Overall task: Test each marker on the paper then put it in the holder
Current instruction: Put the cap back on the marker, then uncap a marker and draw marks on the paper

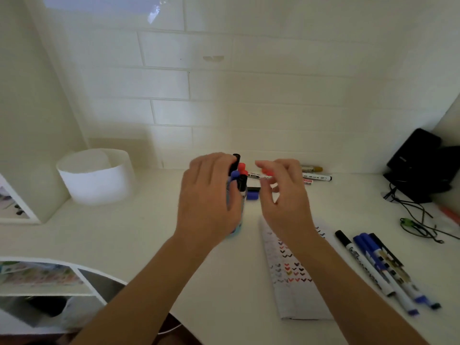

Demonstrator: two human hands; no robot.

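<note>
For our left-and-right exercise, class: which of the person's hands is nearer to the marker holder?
Left. The left hand grips the holder; the right hand hovers just to its right, not touching it.

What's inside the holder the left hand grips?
Capped markers stand in the pale blue cylindrical holder: black, blue and red caps show. The left hand hides their barrels and count.

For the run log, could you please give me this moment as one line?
left hand grips holder | right hand by red cap, grip unclear | markers lie right of paper
</note>
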